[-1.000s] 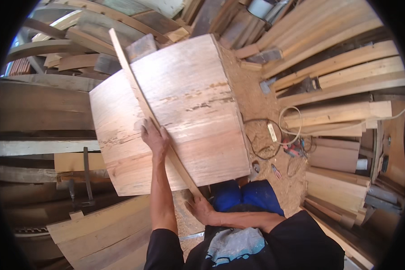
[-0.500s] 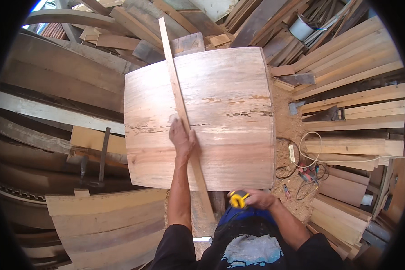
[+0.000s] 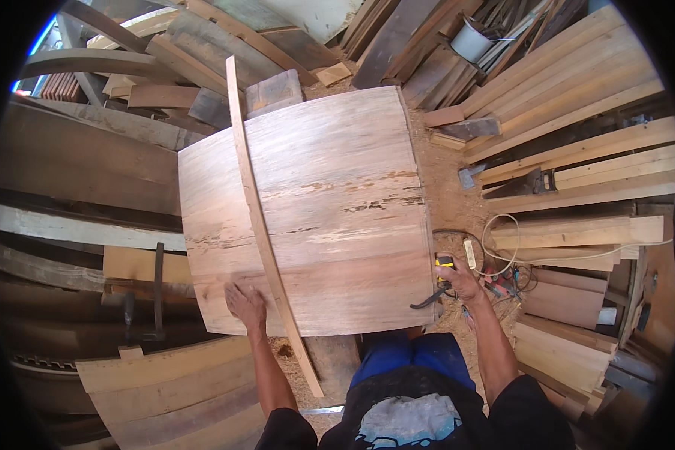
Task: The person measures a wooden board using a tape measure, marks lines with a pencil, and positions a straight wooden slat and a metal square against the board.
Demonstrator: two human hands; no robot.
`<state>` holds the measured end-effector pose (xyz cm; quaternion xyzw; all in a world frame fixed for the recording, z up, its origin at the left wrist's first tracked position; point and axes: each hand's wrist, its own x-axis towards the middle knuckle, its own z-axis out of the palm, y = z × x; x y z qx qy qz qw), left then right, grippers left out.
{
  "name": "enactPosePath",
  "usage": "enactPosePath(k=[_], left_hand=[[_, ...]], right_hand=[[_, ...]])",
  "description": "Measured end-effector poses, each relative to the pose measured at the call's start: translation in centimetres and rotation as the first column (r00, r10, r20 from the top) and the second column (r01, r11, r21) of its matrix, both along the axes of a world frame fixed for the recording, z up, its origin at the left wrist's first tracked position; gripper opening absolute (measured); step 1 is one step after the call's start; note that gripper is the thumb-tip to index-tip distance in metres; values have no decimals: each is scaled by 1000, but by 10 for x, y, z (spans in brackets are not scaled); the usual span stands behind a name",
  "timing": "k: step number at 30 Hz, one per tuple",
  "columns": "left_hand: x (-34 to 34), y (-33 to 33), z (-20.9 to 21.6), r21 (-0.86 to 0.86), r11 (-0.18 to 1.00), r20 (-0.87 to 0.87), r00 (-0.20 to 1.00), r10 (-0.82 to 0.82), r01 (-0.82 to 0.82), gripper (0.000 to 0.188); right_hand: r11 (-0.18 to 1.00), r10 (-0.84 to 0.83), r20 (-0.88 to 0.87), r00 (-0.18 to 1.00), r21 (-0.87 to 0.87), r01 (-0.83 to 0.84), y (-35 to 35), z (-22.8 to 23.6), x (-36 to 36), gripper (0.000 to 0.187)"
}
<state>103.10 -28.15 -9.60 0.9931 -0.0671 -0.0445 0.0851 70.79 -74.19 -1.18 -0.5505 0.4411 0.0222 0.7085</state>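
Note:
A wide wooden panel with dark pitted streaks lies in front of me. Across it, slightly slanted, rests a long narrow wooden strip that overhangs the panel's far and near edges. My left hand lies on the panel's near left part, left of the strip, its fingers stretched out and holding nothing. Beside the panel's right edge, my right hand is closed round a yellow and black tape measure. From beneath that hand a dark strap-like piece sticks out toward the panel.
Sawdust covers the floor at right, where a pale cable and pliers-like red tools lie. A handsaw rests by stacked boards. Curved planks fill the left. A clamp stands near more panels.
My left hand has let go of the strip and moved down left onto the panel. My right hand has carried the tape measure from my lap to the panel's right edge. The view has shifted.

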Motion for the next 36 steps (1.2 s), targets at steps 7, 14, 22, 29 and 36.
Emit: enactPosePath(k=[7,14,22,29,36], left_hand=[[-32,-168,67,-194,934,87,953,-289,300,73],[2,-279,37,-159,838,-6,848,-529,522,78],[23,-294,35,11,905,-57,904,-424,425,78],[51,-287,25,21,929,-41,928,-369,371,78],[46,-304,58,-236,826,-26,847,-531,511,62]], right_hand=[[994,103,-47,994,33,-102,-7,13,6,68],[995,104,-73,992,2,-104,-8,7,4,80],[985,169,-187,968,11,-170,-10,3,5,84],[956,213,-155,965,239,-172,-28,21,20,67],[971,125,-5,992,-203,-123,-62,59,52,60]])
